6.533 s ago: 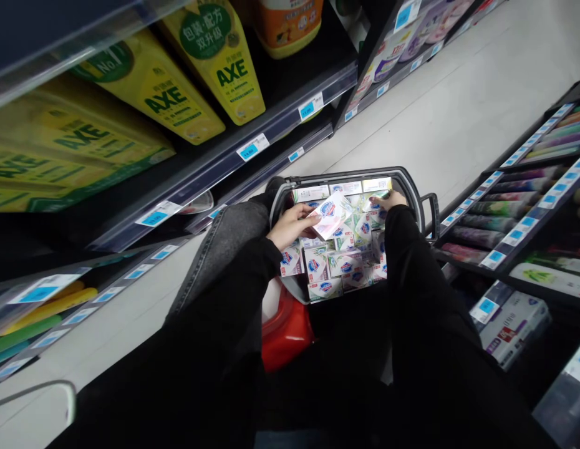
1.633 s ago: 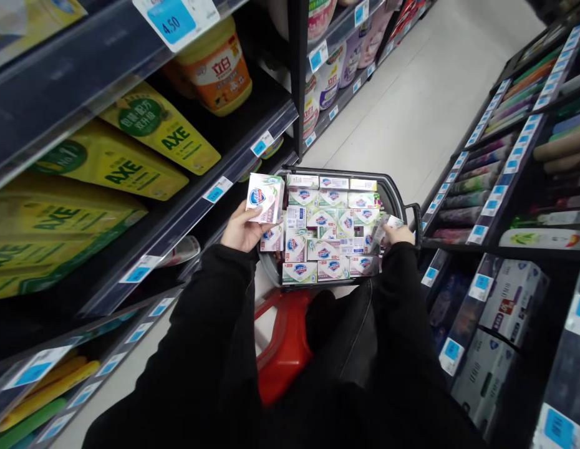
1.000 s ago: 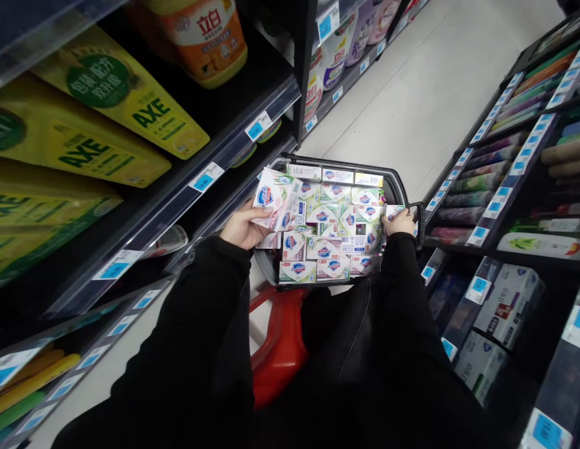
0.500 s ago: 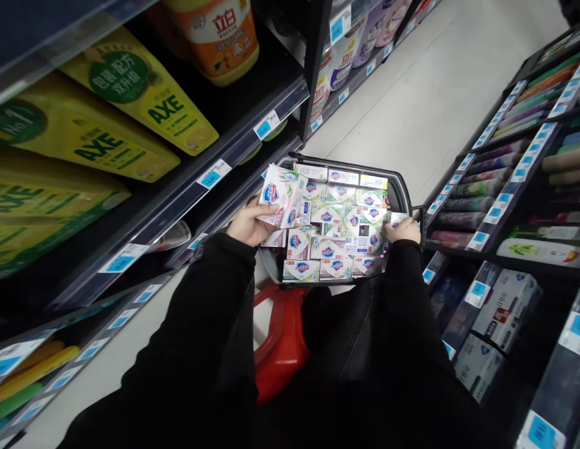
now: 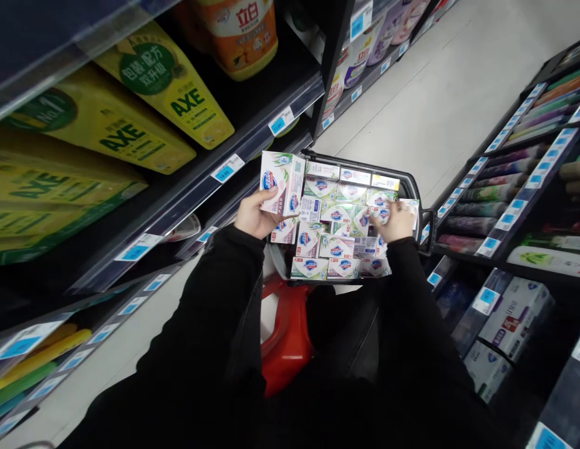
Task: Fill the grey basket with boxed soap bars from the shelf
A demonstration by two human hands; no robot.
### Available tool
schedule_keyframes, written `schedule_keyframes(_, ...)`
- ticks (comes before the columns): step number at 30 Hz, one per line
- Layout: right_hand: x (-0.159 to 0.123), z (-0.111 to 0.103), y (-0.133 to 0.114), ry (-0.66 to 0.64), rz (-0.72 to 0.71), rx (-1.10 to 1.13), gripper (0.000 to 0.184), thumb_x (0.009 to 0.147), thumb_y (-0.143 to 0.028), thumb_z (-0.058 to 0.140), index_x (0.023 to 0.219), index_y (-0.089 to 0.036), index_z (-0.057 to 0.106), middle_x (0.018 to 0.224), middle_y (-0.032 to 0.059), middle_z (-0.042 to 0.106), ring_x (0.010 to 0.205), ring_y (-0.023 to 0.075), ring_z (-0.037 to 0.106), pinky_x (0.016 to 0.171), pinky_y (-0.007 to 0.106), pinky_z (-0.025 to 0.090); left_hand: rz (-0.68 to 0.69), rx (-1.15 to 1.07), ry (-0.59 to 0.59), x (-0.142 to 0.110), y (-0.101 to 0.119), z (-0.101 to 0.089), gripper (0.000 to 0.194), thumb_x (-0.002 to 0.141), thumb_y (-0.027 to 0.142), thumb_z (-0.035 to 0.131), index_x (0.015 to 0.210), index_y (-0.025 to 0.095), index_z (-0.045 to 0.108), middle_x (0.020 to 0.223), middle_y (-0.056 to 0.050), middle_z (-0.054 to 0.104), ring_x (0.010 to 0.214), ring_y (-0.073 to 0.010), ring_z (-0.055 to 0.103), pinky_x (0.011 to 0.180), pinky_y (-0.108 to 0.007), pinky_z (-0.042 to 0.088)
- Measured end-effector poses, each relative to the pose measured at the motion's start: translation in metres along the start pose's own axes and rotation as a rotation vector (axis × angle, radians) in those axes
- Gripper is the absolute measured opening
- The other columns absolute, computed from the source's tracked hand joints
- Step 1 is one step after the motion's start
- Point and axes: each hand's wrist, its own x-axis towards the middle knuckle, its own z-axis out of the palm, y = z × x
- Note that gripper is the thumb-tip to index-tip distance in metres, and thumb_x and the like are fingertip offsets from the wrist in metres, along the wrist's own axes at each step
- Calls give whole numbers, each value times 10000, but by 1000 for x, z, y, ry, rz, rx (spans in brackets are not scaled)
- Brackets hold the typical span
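Observation:
A shopping basket (image 5: 414, 184) in front of me is packed with soap boxes (image 5: 341, 249), white with green and pink trim and a blue-and-red logo. At the basket's left edge my left hand (image 5: 257, 215) grips a soap box (image 5: 275, 168), holding it tilted up above the others. My right hand (image 5: 395, 222) is over the right part of the basket. Its fingers, slightly blurred, stretch out over the packed boxes and seem to touch their tops. Just behind that hand another soap box (image 5: 410, 207) shows at the right wall.
Beneath the basket's near side is a red plastic stool (image 5: 287, 349). To the left, shelves carry yellow detergent bottles (image 5: 187, 100) and an orange-labelled jug (image 5: 246, 37). Shelves on the right hold tubes (image 5: 491, 193) and white cartons (image 5: 514, 318). Pale floor (image 5: 425, 93) runs ahead between them.
My right hand has moved left from the basket's right edge, off the box there, and its fingers have spread. The left hand's soap box has turned more upright. The view has shifted slightly.

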Motion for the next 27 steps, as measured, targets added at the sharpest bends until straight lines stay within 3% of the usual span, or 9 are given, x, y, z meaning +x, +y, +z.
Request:
schedule_keyframes(2, -23, 1, -30, -238, -347, 26, 685, 847, -572, 601, 1405, -189, 494, 1317, 183, 556, 1189, 371, 488, 982, 556, 403, 8, -5, -19, 0, 0, 1, 514, 739, 290, 641, 1230, 137, 638, 1051, -108, 747, 1069, -353, 683, 864, -507, 603)
schedule_keyframes(4, -42, 9, -55, -367, -478, -36, 744, 800, -566, 676, 1415, -193, 483, 1315, 185, 557, 1182, 372, 491, 972, 533, 421, 23, -14, -35, 0, 0, 0, 517, 739, 293, 637, 1235, 147, 634, 1054, -101, 747, 1061, -349, 686, 858, -508, 603)
schedule_keyframes(8, -54, 25, -71, -400, -480, -150, 785, 770, -540, 735, 1419, -184, 476, 1307, 191, 551, 1152, 351, 508, 937, 457, 447, 26, -30, -51, 2, 1, -4, 522, 743, 322, 636, 1235, 150, 629, 1050, -101, 747, 1049, -342, 689, 853, -499, 603)
schedule_keyframes(15, -48, 19, -54, -358, -485, -241, 636, 848, -520, 636, 1334, -128, 521, 1264, 210, 593, 1104, 333, 568, 913, 433, 459, 42, -53, -83, 4, 4, -5, 549, 737, 344, 647, 1257, 171, 607, 1112, -104, 735, 1085, -354, 669, 857, -489, 603)
schedule_keyframes(18, -53, 12, -41, -263, -350, -201, 571, 834, -512, 614, 1211, -86, 566, 1148, 215, 637, 1021, 325, 607, 902, 442, 467, 50, -71, -84, 6, 8, -1, 543, 739, 333, 644, 1258, 176, 615, 1157, -105, 723, 1115, -353, 656, 870, -487, 603)
schedule_keyframes(21, -64, -4, -19, -36, 38, 32, 512, 783, -541, 585, 1075, -121, 584, 1023, 176, 661, 921, 299, 626, 830, 429, 504, 54, -91, -111, 11, 10, 3, 526, 760, 338, 630, 1265, 192, 623, 1195, -104, 713, 1127, -339, 655, 881, -474, 602)
schedule_keyframes(24, -87, -29, 2, 202, 408, 533, 577, 808, -640, 420, 1105, -166, 560, 945, 121, 661, 869, 271, 645, 751, 420, 541, 57, -109, -116, 18, 10, 8, 513, 761, 354, 635, 1247, 189, 637, 1209, -107, 710, 1109, -324, 664, 859, -448, 613)
schedule_keyframes(27, -126, -49, 14, 232, 493, 1087, 696, 866, -640, 162, 1218, -184, 551, 951, 130, 662, 946, 298, 667, 709, 452, 561, 53, -113, -103, 23, 6, 15, 504, 749, 349, 645, 1224, 183, 653, 1195, -109, 716, 1098, -320, 670, 837, -429, 624)
